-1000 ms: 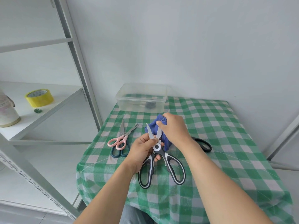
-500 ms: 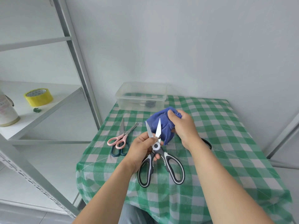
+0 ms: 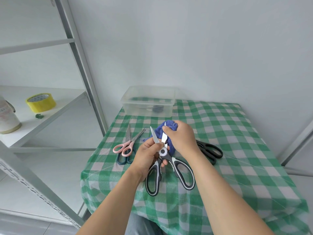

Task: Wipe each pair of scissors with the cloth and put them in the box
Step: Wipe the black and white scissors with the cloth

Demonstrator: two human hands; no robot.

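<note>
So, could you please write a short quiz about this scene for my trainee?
1. True or false: the right hand holds the crumpled blue cloth against a blade of the black-and-white kitchen scissors.
2. Which hand grips those scissors near the pivot? A left hand, B right hand.
3. How many pairs of scissors lie unheld on the green checked tablecloth?
Key: 1 true. 2 A. 3 three: pink-handled scissors, dark-handled scissors under them, black scissors.
</note>
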